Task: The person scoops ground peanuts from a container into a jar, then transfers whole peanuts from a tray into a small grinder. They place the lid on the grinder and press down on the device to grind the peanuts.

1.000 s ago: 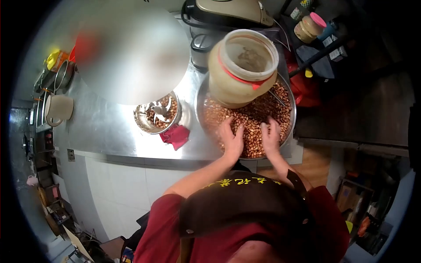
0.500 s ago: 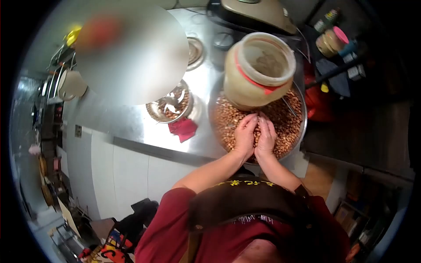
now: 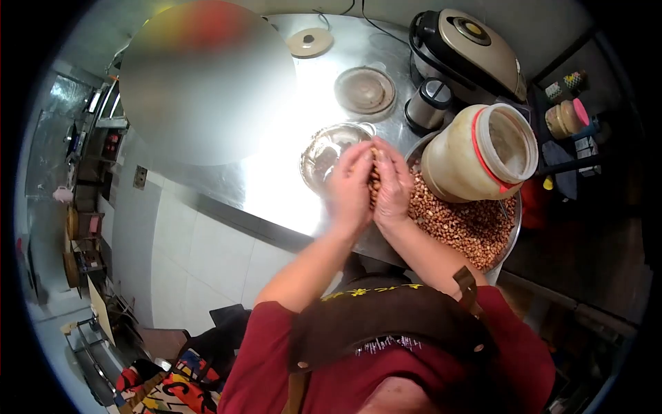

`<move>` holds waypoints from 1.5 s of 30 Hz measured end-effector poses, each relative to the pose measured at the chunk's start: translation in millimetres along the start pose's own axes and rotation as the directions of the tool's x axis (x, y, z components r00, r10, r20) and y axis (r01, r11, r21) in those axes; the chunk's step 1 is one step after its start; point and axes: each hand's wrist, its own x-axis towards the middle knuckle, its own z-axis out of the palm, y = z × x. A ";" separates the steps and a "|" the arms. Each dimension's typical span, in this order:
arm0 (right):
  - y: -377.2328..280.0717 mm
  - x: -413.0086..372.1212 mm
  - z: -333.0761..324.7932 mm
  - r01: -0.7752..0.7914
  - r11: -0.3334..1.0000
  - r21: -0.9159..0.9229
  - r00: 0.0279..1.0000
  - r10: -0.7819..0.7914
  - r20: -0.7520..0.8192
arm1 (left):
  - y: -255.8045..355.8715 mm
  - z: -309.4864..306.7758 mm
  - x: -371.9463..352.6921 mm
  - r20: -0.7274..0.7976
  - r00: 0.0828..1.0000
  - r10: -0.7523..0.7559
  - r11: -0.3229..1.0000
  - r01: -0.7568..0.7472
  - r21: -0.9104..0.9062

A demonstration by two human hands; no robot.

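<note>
Two bare hands, left [image 3: 349, 183] and right [image 3: 393, 185], cupped together, fingers curled and tips nearly meeting. Grasping a handful of nuts [image 3: 374, 183], reddish brown, pinned between the palms. Left hand slightly blurred.

Hands are above the worktop [image 3: 286, 224], near its front edge, between a steel bowl on the left and a big basin on the right. From here the left hand overlaps the right side of the steel bowl [image 3: 310, 153]; can't tell how high above it. Bowl has a shiny inside; contents partly hidden by the hand.

Basin [image 3: 515, 234] is at the right end of the worktop, by the front edge. Loose nuts [image 3: 455, 224] spread across it, same kind as in the hands. A wide-mouthed plastic jar [image 3: 448, 159], red band round its neck, sits in the basin among them, toward the back.

Behind the jar: black-and-silver cylinder unit [image 3: 429, 103]. Left of that, a round translucent lid [image 3: 364, 91] lies flat. Further back, near the rear edge, a beige lid [image 3: 312, 43] with dark knob. Rice cooker [image 3: 476, 52] takes the back right corner. Back left of the worktop is blurred out.

Past the right edge: pink-capped jar [image 3: 565, 119]. Person wears a dark apron [image 3: 386, 317] with yellow lettering, maroon sleeves [image 3: 265, 338].
</note>
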 end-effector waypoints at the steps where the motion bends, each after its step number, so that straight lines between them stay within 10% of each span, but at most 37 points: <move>1: -1.9 4.0 21.0 -0.114 0.993 -0.011 0.991 0.113 -0.078 | 0.5 -15.1 16.4 -0.004 0.996 0.089 0.984 -0.087 0.157; 2: 14.3 15.1 19.4 -0.205 0.976 -0.081 0.977 0.198 -0.081 | -3.4 -30.4 35.1 0.006 0.995 0.098 0.976 -0.097 0.194; 4: 55.7 34.6 13.7 0.159 0.895 -0.416 0.987 -0.153 0.049 | -4.1 -46.5 57.2 -0.025 0.993 0.119 0.952 -0.107 0.288; 6: 60.5 34.8 11.9 0.195 0.712 -0.674 0.979 -0.182 0.091 | -28.3 -81.4 88.5 0.225 0.859 0.459 0.530 -0.469 0.707; 8: 55.7 20.0 -3.8 0.244 0.753 -0.611 0.970 -0.195 0.146 | -32.9 -78.4 78.9 0.179 0.849 0.497 0.543 -0.466 0.699; 10: 16.8 -4.3 -24.4 0.345 0.722 -0.600 0.938 -0.250 0.239 | -21.6 -62.8 54.0 0.320 0.738 0.594 0.275 -0.561 0.781; 12: -29.4 -29.8 -69.4 0.412 0.629 -0.659 0.908 -0.227 0.351 | -23.2 -47.6 22.6 0.353 0.781 0.515 0.421 -0.589 0.690; 15: -73.8 -52.8 -166.1 0.496 0.382 -0.779 0.858 -0.353 0.374 | -83.0 -37.1 -12.5 0.403 0.915 0.030 0.835 -0.245 0.492; 17: -94.6 -55.3 -235.4 0.222 0.288 -0.931 0.904 -0.418 0.086 | -119.1 -12.7 -34.6 0.402 0.915 -0.030 0.782 -0.230 0.580; 21: -123.7 -3.8 -309.2 0.237 0.125 -0.964 0.864 -0.480 0.150 | -198.5 17.3 -45.4 0.486 0.837 0.251 0.413 -0.546 0.729; 24: -116.9 0.5 -312.3 0.290 0.048 -0.956 0.909 -0.328 0.259 | -217.2 39.8 -68.3 0.462 0.877 0.134 0.407 -0.474 0.781; 28: -93.4 -35.2 -313.1 0.181 0.422 -0.888 0.976 -0.185 0.111 | -244.8 64.0 -96.2 0.390 0.917 0.078 0.629 -0.349 0.694; 31: -76.4 -52.1 -289.3 -0.055 0.864 -0.500 0.930 -0.138 -0.341 | -261.6 85.1 -109.2 0.281 0.954 0.105 0.804 -0.247 0.541; 37: -91.0 -48.4 -244.4 -0.158 0.943 -0.291 0.915 0.029 -0.402 | -212.0 113.3 -111.5 -0.037 0.960 -0.276 0.955 0.279 0.102; 45: -74.0 -49.5 -150.6 -0.035 0.974 -0.225 0.988 0.001 -0.152 | -112.1 81.5 -95.0 -0.087 0.980 -0.180 0.977 0.188 0.099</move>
